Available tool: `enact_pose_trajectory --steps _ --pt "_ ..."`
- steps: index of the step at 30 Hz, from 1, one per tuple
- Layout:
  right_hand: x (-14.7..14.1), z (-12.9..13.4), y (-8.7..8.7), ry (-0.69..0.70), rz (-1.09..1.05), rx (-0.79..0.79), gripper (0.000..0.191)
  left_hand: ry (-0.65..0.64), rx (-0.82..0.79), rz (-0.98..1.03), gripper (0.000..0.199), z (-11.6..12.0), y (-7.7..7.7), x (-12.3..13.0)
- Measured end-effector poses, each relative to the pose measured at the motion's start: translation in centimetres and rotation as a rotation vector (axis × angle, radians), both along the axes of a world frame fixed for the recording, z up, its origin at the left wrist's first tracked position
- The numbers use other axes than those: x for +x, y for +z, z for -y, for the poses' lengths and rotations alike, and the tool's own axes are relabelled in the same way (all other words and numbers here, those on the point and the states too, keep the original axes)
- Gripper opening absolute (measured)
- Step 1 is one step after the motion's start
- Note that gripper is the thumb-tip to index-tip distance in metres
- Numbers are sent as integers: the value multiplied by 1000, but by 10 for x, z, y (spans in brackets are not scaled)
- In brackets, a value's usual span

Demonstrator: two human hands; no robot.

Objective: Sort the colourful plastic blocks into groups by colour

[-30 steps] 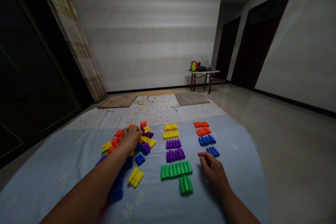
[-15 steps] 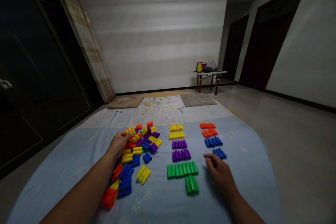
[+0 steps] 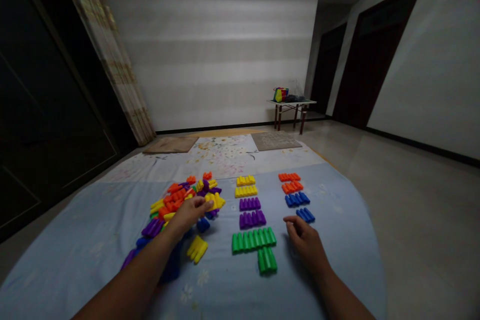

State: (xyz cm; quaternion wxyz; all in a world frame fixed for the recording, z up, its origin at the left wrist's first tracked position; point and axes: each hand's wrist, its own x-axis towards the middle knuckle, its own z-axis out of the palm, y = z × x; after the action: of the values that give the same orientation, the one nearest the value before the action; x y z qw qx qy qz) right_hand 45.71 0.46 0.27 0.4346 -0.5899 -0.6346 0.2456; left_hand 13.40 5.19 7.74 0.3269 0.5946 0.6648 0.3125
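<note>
Yellow piece (image 3: 215, 202) in the pinching left hand (image 3: 190, 214), lower middle, with right hand (image 3: 305, 241), lower right, curled, hold hard to tell.

Block pile (image 3: 174, 203) left of rows (image 3: 252, 219)

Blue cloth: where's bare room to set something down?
Free: cloth right of the blue rows; also a strip between them and the purple rows. Crowded: to the left, where the mixed pile lies around the left hand.
</note>
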Motion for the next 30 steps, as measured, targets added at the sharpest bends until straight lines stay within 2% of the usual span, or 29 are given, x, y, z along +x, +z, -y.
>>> enact_pose_trajectory --steps 2,3,7,11,14,16,19,21,23,27,30 --pt "0 0 -1 -2 -1 -4 35 -130 -43 -157 42 1 -10 17" --pt "1 0 -2 -2 -3 -6 35 -154 -52 -199 41 2 -16 23" --pt "1 -2 -4 -3 -2 10 34 -156 -49 -303 35 5 -31 31" --pt "1 -2 -5 -7 2 22 34 -180 -11 -419 37 10 -23 28" --pt "0 -2 -4 -6 -7 26 33 -258 3 -490 44 13 -11 29" --pt "0 -2 -2 -5 -15 28 32 -327 -42 -520 48 13 -7 30" --pt "0 -2 -1 -11 -10 39 32 -419 -98 -591 38 11 -7 32" --pt "-1 -2 -2 -16 -2 50 32 -429 -87 -619 33 4 -7 32" --pt "-1 -2 -2 -22 7 55 32 -377 -27 -650 37 -7 -5 34" --pt "-2 -1 0 -28 5 38 32 -264 125 -767 38 -41 2 40" --pt "-3 -1 2 -29 -15 40 32 -243 126 -810 32 -65 3 46"
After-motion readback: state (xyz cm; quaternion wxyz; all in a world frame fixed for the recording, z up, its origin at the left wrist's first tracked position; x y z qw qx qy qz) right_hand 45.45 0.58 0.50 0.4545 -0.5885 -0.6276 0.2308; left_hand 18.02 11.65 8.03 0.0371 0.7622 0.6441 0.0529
